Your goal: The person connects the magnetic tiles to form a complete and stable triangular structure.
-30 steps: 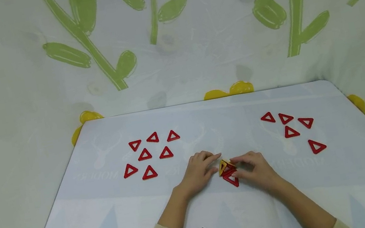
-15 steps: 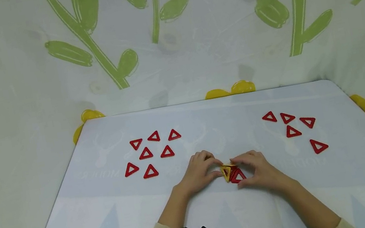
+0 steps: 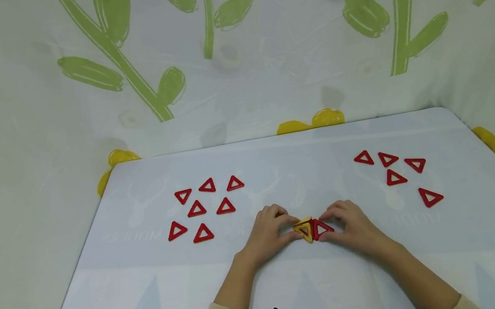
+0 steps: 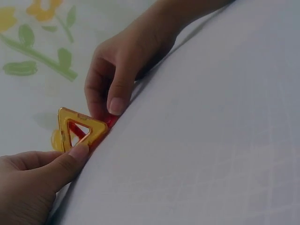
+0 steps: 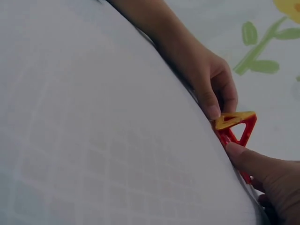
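Left hand (image 3: 268, 232) pinching the yellow triangle (image 4: 96, 129), lower centre of the frame; right hand (image 3: 352, 227) clamped on the red triangle (image 3: 316, 229), now right beside the yellow; a second ago it sat lower!

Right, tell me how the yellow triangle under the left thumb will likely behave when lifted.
The yellow triangle is probably stiff: its sides look straight although the left hand pinches it. It's likely light for its size, being a flat frame with an open middle. Its shiny-looking surface may be a little slippery.
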Motion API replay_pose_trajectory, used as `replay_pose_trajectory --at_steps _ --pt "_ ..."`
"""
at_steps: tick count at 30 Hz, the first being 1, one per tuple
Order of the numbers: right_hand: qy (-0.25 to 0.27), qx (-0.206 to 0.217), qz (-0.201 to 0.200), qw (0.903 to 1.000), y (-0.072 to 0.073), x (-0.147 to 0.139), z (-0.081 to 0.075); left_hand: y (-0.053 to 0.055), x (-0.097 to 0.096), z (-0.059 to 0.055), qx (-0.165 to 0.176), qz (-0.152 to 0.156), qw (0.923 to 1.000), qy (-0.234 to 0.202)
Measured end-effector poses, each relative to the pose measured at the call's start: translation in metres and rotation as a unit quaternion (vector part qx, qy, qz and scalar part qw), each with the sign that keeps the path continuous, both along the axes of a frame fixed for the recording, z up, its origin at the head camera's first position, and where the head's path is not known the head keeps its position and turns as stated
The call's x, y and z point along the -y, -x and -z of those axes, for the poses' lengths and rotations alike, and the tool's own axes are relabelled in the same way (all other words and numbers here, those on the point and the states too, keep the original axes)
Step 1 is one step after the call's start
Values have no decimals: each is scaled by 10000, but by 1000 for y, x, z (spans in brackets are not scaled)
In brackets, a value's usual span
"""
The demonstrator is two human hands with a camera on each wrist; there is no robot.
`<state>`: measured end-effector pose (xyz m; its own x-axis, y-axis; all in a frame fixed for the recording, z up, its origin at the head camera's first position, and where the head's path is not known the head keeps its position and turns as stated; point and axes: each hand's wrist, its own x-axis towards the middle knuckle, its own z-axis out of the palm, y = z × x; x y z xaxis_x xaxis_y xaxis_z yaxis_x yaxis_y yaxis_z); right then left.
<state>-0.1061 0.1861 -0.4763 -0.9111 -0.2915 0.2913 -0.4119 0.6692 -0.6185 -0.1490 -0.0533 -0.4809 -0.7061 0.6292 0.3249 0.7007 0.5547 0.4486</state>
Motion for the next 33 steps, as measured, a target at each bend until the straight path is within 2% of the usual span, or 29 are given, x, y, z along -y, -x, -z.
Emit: replay_pose_trajectory --at_steps 3,7,18,24,33 --pt "-21 315 247 9992 -1 1 -4 0 -1 1 -89 -35 9999 -142" --pt "-161 600 361 9974 -1 0 -9 1 -1 2 -208 -93 9993 -294" --pt "-51 852 504 9951 2 -5 -5 -1 0 4 -271 -145 9986 -419" --pt "173 537 389 9977 1 -7 -2 -2 -1 2 -174 -138 9987 -453" --pt "785 -312 -230 9962 2 -8 7 -2 -1 0 -154 -156 9987 -453"
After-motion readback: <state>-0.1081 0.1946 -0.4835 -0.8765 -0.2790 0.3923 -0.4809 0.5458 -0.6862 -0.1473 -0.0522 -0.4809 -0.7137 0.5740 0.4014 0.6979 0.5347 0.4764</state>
